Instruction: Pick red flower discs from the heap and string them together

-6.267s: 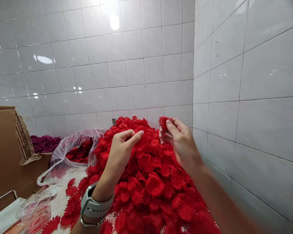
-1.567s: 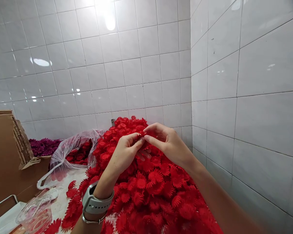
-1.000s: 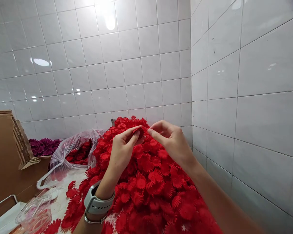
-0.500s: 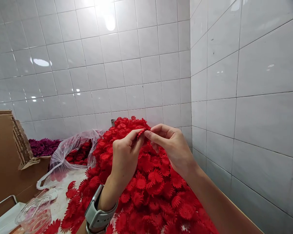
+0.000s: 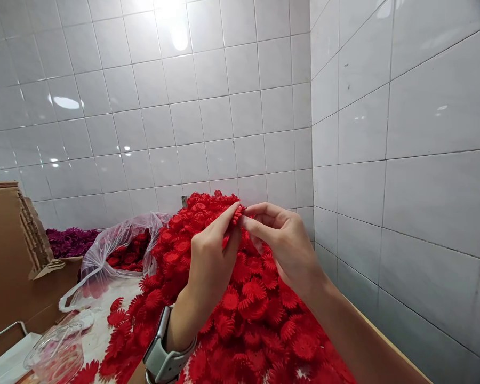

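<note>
A big heap of red fabric flower pieces (image 5: 256, 314) fills the corner of the table. Above it my left hand (image 5: 210, 258) and my right hand (image 5: 286, 242) meet at the fingertips. Both pinch one small red flower piece (image 5: 237, 214) between thumb and forefinger. A grey watch sits on my left wrist (image 5: 164, 354). The rest of the held piece is hidden behind my left fingers.
A clear plastic bag (image 5: 108, 253) with more red flowers lies left of the heap. Purple flowers (image 5: 70, 241) sit behind it. Stacked cardboard (image 5: 12, 250) stands at far left. A clear plastic container (image 5: 56, 352) is at bottom left. White tiled walls (image 5: 384, 160) close in behind and to the right.
My hands came together over the heap and lifted slightly. The left hand has turned its back toward me while both keep pinching the red flower piece.
</note>
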Tool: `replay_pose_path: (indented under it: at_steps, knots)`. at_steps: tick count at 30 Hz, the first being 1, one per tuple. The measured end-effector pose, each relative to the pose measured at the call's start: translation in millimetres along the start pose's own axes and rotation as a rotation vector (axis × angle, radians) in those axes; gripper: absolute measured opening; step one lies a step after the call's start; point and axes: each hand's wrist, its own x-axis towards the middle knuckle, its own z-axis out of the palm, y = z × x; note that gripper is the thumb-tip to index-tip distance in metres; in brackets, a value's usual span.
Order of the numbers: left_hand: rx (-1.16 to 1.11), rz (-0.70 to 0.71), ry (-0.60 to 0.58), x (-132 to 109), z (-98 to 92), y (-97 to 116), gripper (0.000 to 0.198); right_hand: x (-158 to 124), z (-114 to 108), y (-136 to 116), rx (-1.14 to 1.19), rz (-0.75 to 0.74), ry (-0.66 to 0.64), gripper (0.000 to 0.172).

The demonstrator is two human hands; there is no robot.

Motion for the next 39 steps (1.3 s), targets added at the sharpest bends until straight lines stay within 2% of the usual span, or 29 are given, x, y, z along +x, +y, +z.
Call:
replay_pose_path:
  at_steps: [4,6,10,15,19,24,27,29,32,39]
  knots:
    - [-0.056,0.041,-0.052,-2.9,-1.3,2.9,0.044,0.1,-0.1,-0.9,0.063,0.018,0.016,0.008]
    - [-0.127,0.030,-0.062,-4.0,-2.2,4.6,0.044,0.5,0.1,-1.7,0.098,0.034,0.013,0.010]
    - [-0.276,-0.090,-0.063,-3.4,-1.3,5.6,0.035,1.8,-0.3,-1.4,0.110,0.057,0.006,0.012]
    - [-0.417,-0.218,-0.053,1.3,1.8,0.3,0.021,2.8,-0.9,2.1,-0.001,-0.012,-0.042,0.012]
    - [-0.666,-0.384,-0.043,5.9,2.5,-6.1,0.017,3.9,-1.4,4.2,-0.043,-0.029,-0.123,0.009]
    - [-0.919,-0.611,0.056,12.5,3.4,-13.9,0.011,8.9,-4.7,5.1,0.144,0.055,-0.212,0.014]
    - [-0.979,-0.720,0.096,15.6,4.6,-16.5,0.007,13.4,-5.9,8.6,0.276,0.102,-0.224,0.025]
    - [-0.998,-0.789,0.148,16.7,5.9,-17.2,0.010,16.1,-6.0,13.1,0.324,0.111,-0.237,0.032]
    - [-1.009,-0.867,0.229,16.8,9.0,-18.4,0.019,18.8,-5.4,22.9,0.388,0.113,-0.252,0.033]
    - [-1.046,-0.980,0.265,13.9,15.9,-19.6,0.027,20.1,-2.8,44.8,0.598,0.151,-0.160,0.034]
